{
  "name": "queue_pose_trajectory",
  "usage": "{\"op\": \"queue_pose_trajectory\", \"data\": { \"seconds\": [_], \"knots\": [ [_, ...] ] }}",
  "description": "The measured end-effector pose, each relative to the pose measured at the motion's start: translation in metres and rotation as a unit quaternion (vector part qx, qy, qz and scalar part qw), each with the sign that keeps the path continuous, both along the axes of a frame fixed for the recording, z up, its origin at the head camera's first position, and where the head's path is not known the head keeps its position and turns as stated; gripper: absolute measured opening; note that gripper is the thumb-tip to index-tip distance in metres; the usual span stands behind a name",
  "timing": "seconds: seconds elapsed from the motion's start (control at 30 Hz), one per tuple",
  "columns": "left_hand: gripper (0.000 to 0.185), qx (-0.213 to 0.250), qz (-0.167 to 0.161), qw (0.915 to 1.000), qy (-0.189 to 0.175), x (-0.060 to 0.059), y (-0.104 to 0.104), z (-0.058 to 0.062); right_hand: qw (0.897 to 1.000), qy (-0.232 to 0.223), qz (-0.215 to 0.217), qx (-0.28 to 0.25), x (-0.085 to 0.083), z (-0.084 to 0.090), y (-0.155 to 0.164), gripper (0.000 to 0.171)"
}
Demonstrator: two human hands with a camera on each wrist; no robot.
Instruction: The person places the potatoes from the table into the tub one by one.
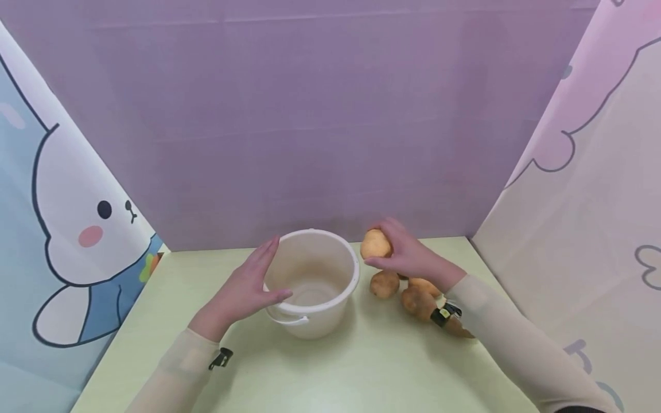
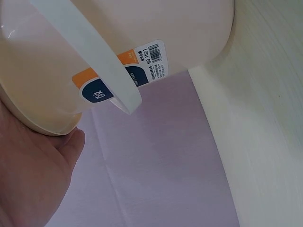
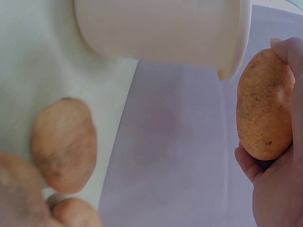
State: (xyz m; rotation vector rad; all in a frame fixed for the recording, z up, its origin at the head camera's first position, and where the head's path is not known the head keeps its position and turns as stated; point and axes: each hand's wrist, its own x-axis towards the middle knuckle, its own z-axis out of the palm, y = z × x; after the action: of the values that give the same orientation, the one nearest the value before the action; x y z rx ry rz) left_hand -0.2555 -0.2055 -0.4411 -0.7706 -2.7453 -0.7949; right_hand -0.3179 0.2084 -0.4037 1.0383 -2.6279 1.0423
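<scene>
Round tan potato (image 1: 375, 244) is gripped by right hand (image 1: 408, 255); judged firm, best held around the middle. Left hand (image 1: 248, 287), fingers straight, steadies light cream plastic bucket (image 1: 330, 312).

Bucket (image 2: 156, 28) sticker (image 2: 142, 66), left wrist view: white part reads "NO.101"-like code beside barcode lines, last characters uncertain. Dark blue patch carries white characters resembling "6L", seen inverted. Small print under code illegible. No other readable text.
</scene>
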Motion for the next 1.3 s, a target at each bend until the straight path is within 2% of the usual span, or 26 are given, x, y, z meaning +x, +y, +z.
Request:
{"op": "queue_pose_trajectory", "data": {
  "seconds": [0.17, 0.37, 0.57, 1.0, 1.3],
  "knots": [
    [0.121, -0.001, 0.004, 1.0, -0.001, 0.002, -0.001, 0.001, 0.999, 0.021, 0.035, 0.006, -0.003, 0.01, -0.024, 0.063],
    [0.121, -0.008, 0.003, 1.0, -0.001, 0.001, 0.001, 0.0, 0.998, 0.02, 0.056, 0.006, -0.005, 0.016, -0.043, 0.066],
    [0.121, -0.002, 0.001, 1.0, 0.002, 0.001, 0.003, 0.0, 0.996, 0.018, 0.087, 0.012, -0.006, 0.018, -0.061, 0.067],
    [0.121, -0.001, 0.004, 1.0, 0.004, 0.001, 0.003, 0.001, 0.986, 0.073, 0.139, 0.058, -0.014, 0.02, -0.101, 0.078],
    [0.121, -0.006, 0.0, 1.0, 0.007, 0.001, 0.004, 0.002, 0.979, 0.08, 0.165, 0.09, -0.021, 0.02, -0.123, 0.078]
  ]
}}
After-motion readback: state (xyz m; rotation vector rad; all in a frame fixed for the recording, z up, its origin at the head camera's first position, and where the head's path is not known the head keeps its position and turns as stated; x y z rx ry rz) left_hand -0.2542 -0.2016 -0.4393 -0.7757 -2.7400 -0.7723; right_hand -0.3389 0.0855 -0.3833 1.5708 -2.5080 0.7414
